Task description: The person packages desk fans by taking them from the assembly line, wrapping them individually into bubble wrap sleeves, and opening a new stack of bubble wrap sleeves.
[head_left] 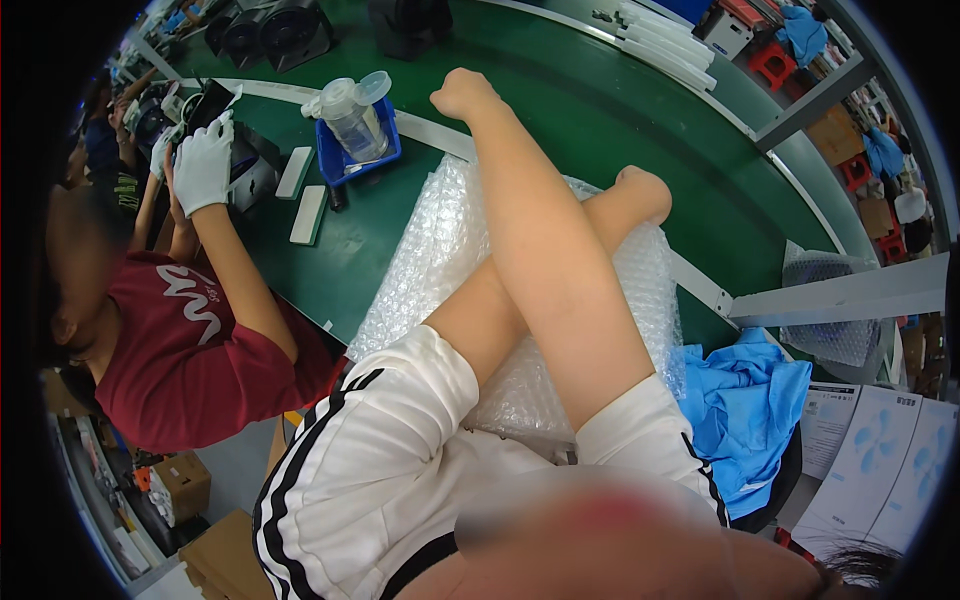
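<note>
My forearms cross in front of me, the right one over the left. My right hand [466, 94] is at the far end, left of the middle, curled into a fist above the green tabletop. Over on the right, my left hand [646, 194] is also rounded into a fist, its fingertips turned out of sight. Nothing shows in either hand. Beneath my arms lies a sheet of clear bubble wrap [420, 260], spread from the table's near edge toward my lap. My left hand is just above its far right part.
A blue bin [350, 172] with clear plastic containers stands to the left, beside two pale strips [308, 215]. A co-worker's white-gloved hand [204, 165] rests by a dark device. Black fan-like units [290, 35] line the far side. Blue cloth [745, 410] hangs at right.
</note>
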### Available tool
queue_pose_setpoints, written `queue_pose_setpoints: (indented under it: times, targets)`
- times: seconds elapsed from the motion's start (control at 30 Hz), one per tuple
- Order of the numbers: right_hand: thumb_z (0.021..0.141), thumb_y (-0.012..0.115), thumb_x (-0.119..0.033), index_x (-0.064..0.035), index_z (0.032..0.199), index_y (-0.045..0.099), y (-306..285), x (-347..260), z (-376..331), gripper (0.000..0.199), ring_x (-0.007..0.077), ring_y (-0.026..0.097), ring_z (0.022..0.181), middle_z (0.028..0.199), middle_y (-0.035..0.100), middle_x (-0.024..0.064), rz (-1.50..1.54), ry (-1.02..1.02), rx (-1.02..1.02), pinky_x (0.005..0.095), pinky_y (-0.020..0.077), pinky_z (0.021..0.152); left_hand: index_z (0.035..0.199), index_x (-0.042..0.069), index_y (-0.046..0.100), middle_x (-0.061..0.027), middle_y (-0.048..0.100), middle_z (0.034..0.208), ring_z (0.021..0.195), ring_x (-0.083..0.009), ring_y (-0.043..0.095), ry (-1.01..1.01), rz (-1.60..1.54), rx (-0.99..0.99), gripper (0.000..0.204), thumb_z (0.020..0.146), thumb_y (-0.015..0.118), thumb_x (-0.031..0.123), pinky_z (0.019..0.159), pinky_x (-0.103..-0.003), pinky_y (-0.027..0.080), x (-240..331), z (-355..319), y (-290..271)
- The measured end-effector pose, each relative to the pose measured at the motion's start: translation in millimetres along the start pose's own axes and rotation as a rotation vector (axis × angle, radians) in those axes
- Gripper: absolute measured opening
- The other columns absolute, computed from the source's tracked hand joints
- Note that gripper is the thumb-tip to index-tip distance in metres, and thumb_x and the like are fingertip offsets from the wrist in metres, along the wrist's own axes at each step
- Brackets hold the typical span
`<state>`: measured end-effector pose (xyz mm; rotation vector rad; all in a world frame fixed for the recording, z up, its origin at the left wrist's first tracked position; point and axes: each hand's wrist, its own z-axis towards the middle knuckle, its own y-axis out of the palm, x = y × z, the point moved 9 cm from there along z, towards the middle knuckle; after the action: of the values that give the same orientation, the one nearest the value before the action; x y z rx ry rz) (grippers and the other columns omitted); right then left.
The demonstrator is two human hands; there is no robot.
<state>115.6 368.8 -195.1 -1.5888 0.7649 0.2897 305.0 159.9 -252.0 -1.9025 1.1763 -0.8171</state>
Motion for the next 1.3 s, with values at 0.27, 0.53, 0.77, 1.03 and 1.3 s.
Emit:
queue_pose_setpoints:
  times: [0.27, 0.53, 0.77, 1.03, 1.3]
  targets:
    - [0.073, 0.053, -0.018, -0.0047, 0.105, 0.058, 2.8, 10.9, 8.3, 0.035, 0.03, 0.05, 0.108, 0.113, 0.055, 0.0152, -0.007, -0.004, 0.031, 0.0384, 0.0378, 0.093, 0.094, 0.015, 0.065, -0.0025, 0.063, 0.093, 0.086, -0.021, 0.061, -0.045, -0.024, 0.032, 0.028, 0.068, 0.056, 0.013, 0.07, -0.035, 0.046, 3.8, -6.2, -2.1]
    - [0.073, 0.054, -0.019, -0.0043, 0.106, 0.058, 8.5, 3.9, 5.4, 0.036, 0.0305, 0.051, 0.108, 0.113, 0.054, 0.0157, -0.026, -0.023, 0.026, 0.0376, 0.0407, 0.09, 0.097, 0.015, 0.064, -0.003, 0.062, 0.099, 0.089, -0.0209, 0.06, -0.096, -0.074, 0.023, 0.029, 0.069, 0.056, 0.013, 0.069, -0.036, 0.046, -7.4, -20.3, -8.1]
    - [0.073, 0.054, -0.019, -0.0054, 0.107, 0.058, 7.6, 3.6, 0.5, 0.036, 0.0307, 0.049, 0.109, 0.115, 0.054, 0.0157, -0.008, -0.016, -0.008, 0.0387, 0.0387, 0.092, 0.099, 0.013, 0.064, -0.0048, 0.061, 0.103, 0.094, -0.0222, 0.059, -0.076, -0.136, 0.109, 0.031, 0.069, 0.056, 0.011, 0.071, -0.035, 0.046, -9.5, -16.5, -14.5]
    - [0.073, 0.053, -0.019, -0.005, 0.108, 0.057, 10.5, -0.7, 7.8, 0.038, 0.0314, 0.05, 0.109, 0.116, 0.053, 0.0161, -0.045, -0.032, -0.023, 0.0395, 0.0379, 0.093, 0.099, 0.011, 0.064, -0.0078, 0.061, 0.103, 0.096, -0.0246, 0.058, -0.047, -0.183, 0.12, 0.033, 0.068, 0.054, 0.007, 0.074, -0.036, 0.047, -10.7, -23.2, -16.9]
    - [0.071, 0.054, -0.019, -0.0029, 0.103, 0.06, 5.9, -4.1, 4.8, 0.036, 0.0318, 0.052, 0.105, 0.113, 0.054, 0.0187, -0.013, -0.114, 0.002, 0.0377, 0.0427, 0.088, 0.099, 0.008, 0.063, -0.0097, 0.061, 0.102, 0.096, -0.0269, 0.058, -0.023, -0.209, 0.11, 0.033, 0.067, 0.055, 0.007, 0.074, -0.038, 0.047, -11.2, -17.0, -11.9]
